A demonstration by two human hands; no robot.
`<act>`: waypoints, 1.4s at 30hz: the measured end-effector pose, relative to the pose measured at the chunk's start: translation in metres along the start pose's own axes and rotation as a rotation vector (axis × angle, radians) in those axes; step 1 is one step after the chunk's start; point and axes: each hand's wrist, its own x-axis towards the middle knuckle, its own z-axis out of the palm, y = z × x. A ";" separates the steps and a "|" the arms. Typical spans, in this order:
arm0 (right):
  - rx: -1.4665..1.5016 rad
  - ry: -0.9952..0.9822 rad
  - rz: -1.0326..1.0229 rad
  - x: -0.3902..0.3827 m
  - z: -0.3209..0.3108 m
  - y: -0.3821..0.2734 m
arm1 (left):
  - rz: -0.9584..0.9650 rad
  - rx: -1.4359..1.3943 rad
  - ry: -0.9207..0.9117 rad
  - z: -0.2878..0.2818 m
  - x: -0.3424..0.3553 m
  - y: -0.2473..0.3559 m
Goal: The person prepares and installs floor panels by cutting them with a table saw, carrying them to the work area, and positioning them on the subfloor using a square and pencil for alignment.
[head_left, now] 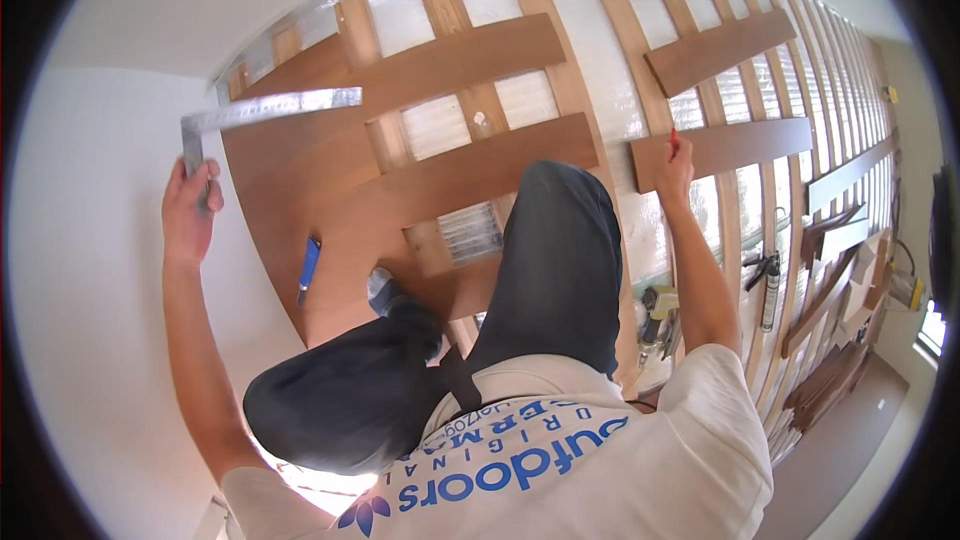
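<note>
My left hand is closed round the short leg of a metal carpenter's square, held up at the left by the white wall. Its long blade points right and is slightly blurred. At the right, my right hand grips a slim red pencil; whether it is a pencil or a marker is hard to make out. That hand is over the left end of a loose brown floorboard lying across the wooden battens. A blue-handled utility knife lies on the laid brown boards near my foot.
Another loose board lies farther off across battens over silvery foil. A caulking gun and a power tool lie at the right. Stacked boards are beyond them. Gaps between laid boards expose battens and foil.
</note>
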 end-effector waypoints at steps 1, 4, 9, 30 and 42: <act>0.013 -0.049 0.072 -0.003 0.019 0.015 | 0.042 0.100 -0.043 0.032 -0.015 0.038; -0.039 -0.075 0.059 0.022 0.026 0.048 | 0.154 0.280 -0.190 0.114 -0.013 0.029; -0.188 -0.065 -0.052 0.058 0.045 0.099 | 0.469 0.913 -0.573 0.318 -0.021 -0.031; -0.227 0.061 -0.345 0.056 0.088 0.134 | 0.699 0.908 -0.476 0.493 -0.044 -0.289; -0.208 0.046 -0.339 0.054 0.086 0.131 | 0.702 0.972 -0.422 0.513 -0.047 -0.284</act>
